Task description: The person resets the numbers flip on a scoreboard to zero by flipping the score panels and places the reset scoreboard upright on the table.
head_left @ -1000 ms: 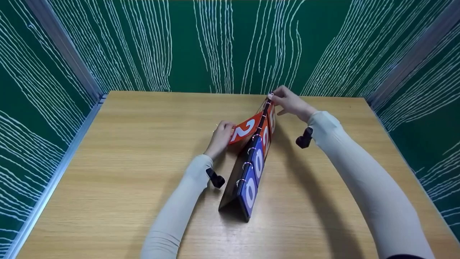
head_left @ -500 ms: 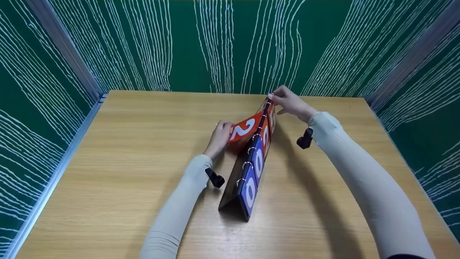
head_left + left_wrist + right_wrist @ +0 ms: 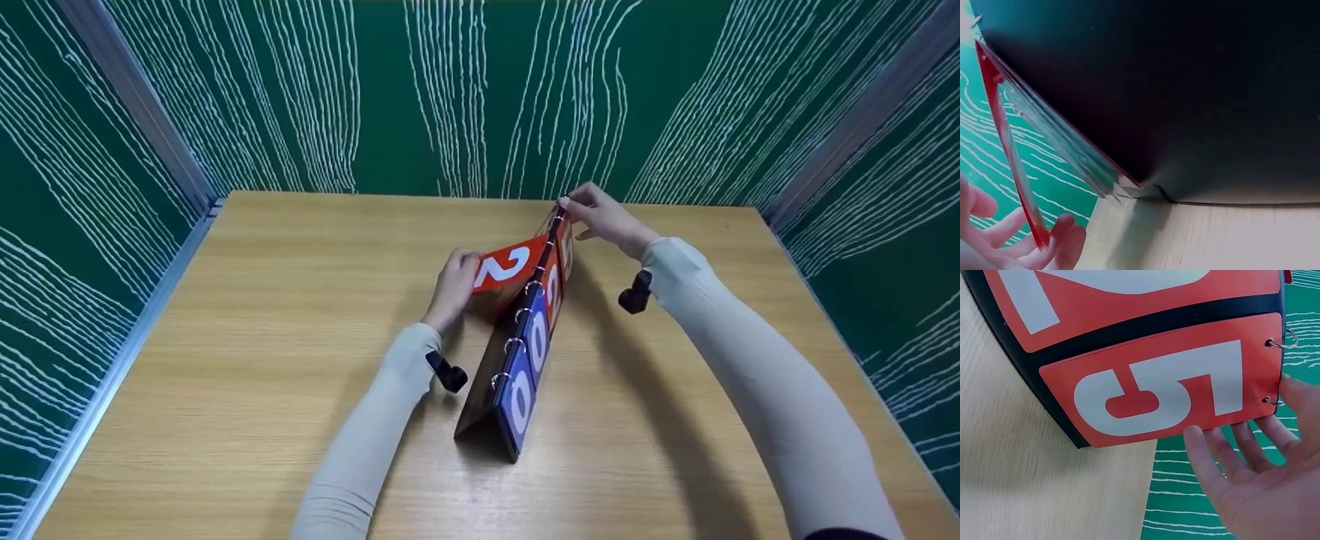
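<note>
A black tent-shaped flip scoreboard (image 3: 487,390) stands on the table, with metal rings along its top ridge. Its right side shows two blue 0 cards and red cards reading 2 and 5 (image 3: 1157,391). On the left side my left hand (image 3: 452,285) pinches the lower end of a red card with a white 2 (image 3: 510,264), holding it out from the board. In the left wrist view that card (image 3: 1008,140) is seen edge-on, apart from several clear sheets behind it. My right hand (image 3: 606,221) grips the board's far top corner, thumb at the ridge, other fingers along the end edge.
The wooden table (image 3: 262,360) carries the board near its middle. Green walls (image 3: 510,90) with wavy white lines stand at the back and both sides. The board's far end is near the table's back edge.
My left hand has shifted slightly left, drawing the red 2 card farther out from the board so that its face shows more. My right hand stays at the far corner.
</note>
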`<state>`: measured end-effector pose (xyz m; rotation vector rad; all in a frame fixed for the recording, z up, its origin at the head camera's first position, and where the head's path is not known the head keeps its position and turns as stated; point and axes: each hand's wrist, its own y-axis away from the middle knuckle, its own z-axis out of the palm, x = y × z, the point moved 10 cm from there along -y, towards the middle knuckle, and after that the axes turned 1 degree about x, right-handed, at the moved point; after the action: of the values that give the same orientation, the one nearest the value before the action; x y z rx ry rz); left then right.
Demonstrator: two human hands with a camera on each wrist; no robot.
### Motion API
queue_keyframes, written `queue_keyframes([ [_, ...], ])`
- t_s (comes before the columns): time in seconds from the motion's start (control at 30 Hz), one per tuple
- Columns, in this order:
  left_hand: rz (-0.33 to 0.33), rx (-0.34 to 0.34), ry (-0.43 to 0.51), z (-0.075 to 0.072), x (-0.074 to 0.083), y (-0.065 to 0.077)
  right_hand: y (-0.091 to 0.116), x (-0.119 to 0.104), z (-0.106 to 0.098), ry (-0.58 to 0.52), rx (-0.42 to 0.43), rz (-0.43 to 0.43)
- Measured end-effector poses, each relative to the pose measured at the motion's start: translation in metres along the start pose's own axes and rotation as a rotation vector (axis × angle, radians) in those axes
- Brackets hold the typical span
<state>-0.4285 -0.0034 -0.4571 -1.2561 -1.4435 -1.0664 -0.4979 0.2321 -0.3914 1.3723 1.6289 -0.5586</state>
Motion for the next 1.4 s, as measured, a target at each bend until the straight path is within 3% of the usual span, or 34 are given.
queue_keyframes([
  [0.17,0.011,0.073,0.138,-0.015,0.003,0.000,0.000,0.002,-0.001,-0.009,0.004,0.016],
  [0.3,-0.026,0.079,0.237,-0.024,0.006,0.003,-0.001,0.003,-0.001,0.000,0.002,0.025],
  [0.4,-0.059,0.063,0.274,-0.028,0.009,0.004,-0.003,0.002,-0.001,0.005,0.003,0.023],
  [0.77,-0.065,0.073,0.312,-0.032,0.013,0.008,0.002,0.003,0.000,0.025,0.013,0.013],
  [0.93,-0.053,0.072,0.311,-0.031,0.013,0.009,0.019,-0.003,0.002,0.039,0.044,-0.003],
  [1.1,-0.052,0.067,0.316,-0.030,0.011,0.009,0.042,-0.012,0.000,-0.002,0.132,-0.039],
  [1.27,-0.056,0.063,0.330,-0.032,0.010,0.010,0.078,-0.027,0.005,-0.037,0.223,-0.101],
  [1.4,-0.055,0.073,0.326,-0.036,0.013,0.009,0.114,-0.039,0.020,-0.032,0.226,-0.138],
])
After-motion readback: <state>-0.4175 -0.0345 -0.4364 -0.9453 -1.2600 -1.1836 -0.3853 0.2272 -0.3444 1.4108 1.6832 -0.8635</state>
